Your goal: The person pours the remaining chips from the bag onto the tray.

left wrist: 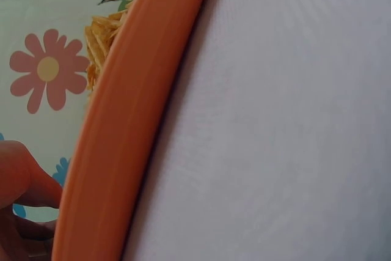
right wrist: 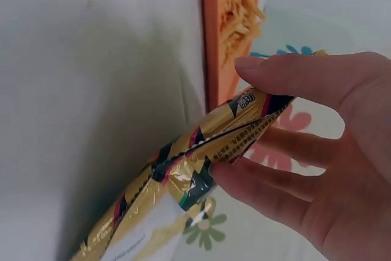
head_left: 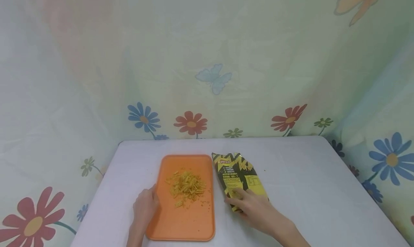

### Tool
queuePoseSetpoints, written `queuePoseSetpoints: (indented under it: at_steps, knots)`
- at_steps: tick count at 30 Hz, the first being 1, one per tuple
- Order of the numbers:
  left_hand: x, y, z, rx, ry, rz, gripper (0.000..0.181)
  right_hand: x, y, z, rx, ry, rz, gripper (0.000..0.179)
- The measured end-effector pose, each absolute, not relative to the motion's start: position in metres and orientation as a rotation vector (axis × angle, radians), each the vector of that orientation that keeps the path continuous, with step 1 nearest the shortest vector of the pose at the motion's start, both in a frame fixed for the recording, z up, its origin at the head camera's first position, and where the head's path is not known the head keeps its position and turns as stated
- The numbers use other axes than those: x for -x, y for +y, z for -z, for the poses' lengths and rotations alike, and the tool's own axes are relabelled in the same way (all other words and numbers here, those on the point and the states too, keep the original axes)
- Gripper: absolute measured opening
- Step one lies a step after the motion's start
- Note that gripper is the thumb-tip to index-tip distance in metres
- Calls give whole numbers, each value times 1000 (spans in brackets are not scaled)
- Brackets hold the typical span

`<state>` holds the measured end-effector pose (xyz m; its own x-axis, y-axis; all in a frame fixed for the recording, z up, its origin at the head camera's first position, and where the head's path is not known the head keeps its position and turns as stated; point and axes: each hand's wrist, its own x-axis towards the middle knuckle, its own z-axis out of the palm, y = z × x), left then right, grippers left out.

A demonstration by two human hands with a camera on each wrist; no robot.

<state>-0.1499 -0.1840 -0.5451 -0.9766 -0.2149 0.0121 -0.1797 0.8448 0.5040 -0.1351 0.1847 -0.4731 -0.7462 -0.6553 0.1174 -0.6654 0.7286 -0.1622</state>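
Note:
An orange rectangular tray (head_left: 181,225) lies on the white table, with a heap of yellow stick-shaped chips (head_left: 187,185) in its middle. My left hand (head_left: 146,204) grips the tray's left edge; in the left wrist view its fingers (left wrist: 24,178) are at the orange rim. Right of the tray lies a black-and-yellow chip bag (head_left: 231,173), printed with small text. My right hand (head_left: 255,209) holds the near end of this bag. In the right wrist view the thumb (right wrist: 293,76) is on one side of the bag and the fingers are on the other.
The white table (head_left: 297,189) extends right of the bag, with a tiny crumb (head_left: 264,170) on it. Small crumbs (head_left: 203,204) lie beside the heap in the tray. A flower-printed curtain (head_left: 213,110) rises behind the table and along both sides.

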Motion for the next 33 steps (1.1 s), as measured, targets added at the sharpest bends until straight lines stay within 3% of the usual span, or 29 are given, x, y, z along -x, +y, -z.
queuePoseSetpoints:
  at_steps: [7,33]
  knots:
    - [148,-182,545,-317,-2947,823,42,133,170,486,-1126,-2891,-319,33]
    - [147,-176,545,-317,-2964,826,41,139,171,509,-944,-2949,-183,34]
